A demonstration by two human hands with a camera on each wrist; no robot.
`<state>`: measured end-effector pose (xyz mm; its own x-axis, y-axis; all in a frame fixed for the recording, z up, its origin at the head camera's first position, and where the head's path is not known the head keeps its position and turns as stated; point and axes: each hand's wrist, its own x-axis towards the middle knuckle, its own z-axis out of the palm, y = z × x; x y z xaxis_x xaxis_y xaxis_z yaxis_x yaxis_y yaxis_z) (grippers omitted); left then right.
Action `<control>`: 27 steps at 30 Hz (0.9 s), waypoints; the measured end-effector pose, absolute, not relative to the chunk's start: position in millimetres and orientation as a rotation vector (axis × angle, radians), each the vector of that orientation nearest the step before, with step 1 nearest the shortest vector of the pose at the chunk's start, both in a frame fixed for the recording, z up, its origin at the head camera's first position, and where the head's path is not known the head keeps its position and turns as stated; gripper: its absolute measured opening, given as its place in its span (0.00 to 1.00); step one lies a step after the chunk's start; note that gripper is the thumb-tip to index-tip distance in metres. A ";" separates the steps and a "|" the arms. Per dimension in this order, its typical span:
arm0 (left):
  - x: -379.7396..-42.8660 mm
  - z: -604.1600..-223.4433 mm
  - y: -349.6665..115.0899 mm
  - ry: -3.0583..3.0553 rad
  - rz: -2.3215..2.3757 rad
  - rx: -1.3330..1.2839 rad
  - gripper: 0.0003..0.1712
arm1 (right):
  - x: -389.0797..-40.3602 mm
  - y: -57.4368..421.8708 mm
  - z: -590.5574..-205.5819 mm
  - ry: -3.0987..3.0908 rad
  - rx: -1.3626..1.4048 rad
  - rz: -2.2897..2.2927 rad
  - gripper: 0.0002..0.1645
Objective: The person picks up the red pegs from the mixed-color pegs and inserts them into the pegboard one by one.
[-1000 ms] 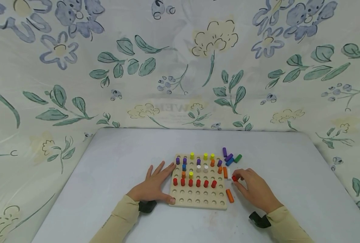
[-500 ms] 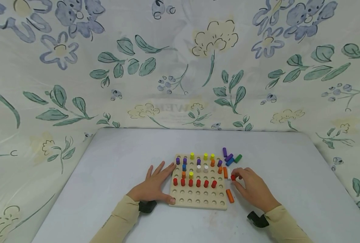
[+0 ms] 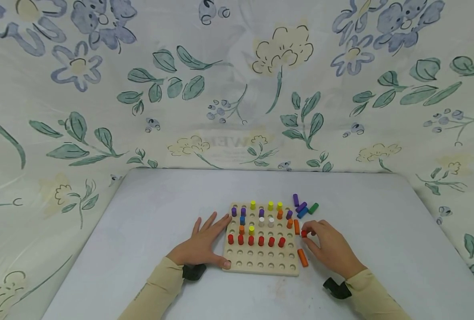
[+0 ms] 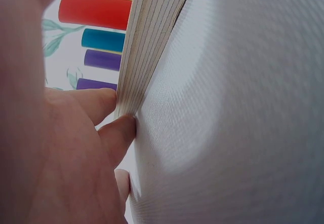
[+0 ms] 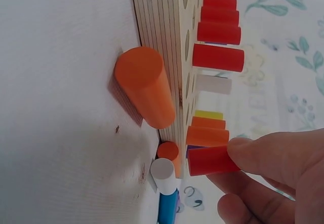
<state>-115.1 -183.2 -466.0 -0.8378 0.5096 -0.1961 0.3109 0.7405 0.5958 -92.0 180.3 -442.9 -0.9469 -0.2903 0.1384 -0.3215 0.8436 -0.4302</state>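
Note:
A square wooden pegboard (image 3: 285, 271) lies on the white table, with colored pegs standing in many of its holes. Six or so aside, several red pegs (image 3: 261, 241) form one row across it. My left hand (image 3: 198, 246) lies with fingers spread along the board's left edge, its thumb at the near left corner; the left wrist view shows fingertips against the layered side. To the board's right, my right hand (image 3: 333, 246) pinches a red peg (image 5: 212, 160) between thumb and fingers. In the right wrist view that peg is held close over the board's edge, overlapping other pegs.
Loose pegs lie right of the board: an orange peg (image 3: 303, 258) near its front, another orange peg (image 3: 296, 227), and a white peg (image 5: 163, 169). Farther back are purple pegs (image 3: 295, 200), a blue peg (image 3: 303, 213) and a green peg (image 3: 313, 208). A flowered cloth (image 3: 237, 89) hangs behind.
My right hand has moved slightly left toward the board with the red peg, covering the loose white peg in the head view. The left hand has stayed in place.

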 end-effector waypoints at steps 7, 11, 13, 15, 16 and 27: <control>-115.4 -466.1 -183.1 2.595 0.795 0.634 0.72 | -92.9 179.0 -443.2 -2.965 0.484 0.718 0.16; -115.4 -466.5 -183.1 2.598 0.793 0.636 0.72 | -93.5 178.1 -442.7 -2.972 0.482 0.732 0.15; -115.5 -466.8 -183.1 2.600 0.795 0.637 0.72 | -93.7 177.7 -443.2 -2.972 0.482 0.734 0.15; -115.5 -466.9 -183.0 2.600 0.801 0.637 0.72 | -93.8 177.3 -443.7 -2.967 0.485 0.737 0.16; -115.6 -467.0 -183.0 2.600 0.803 0.638 0.72 | -93.7 177.0 -444.0 -2.963 0.488 0.739 0.16; -114.9 -464.5 -182.2 2.597 0.801 0.620 0.72 | -91.5 176.0 -442.9 -2.878 0.567 0.725 0.16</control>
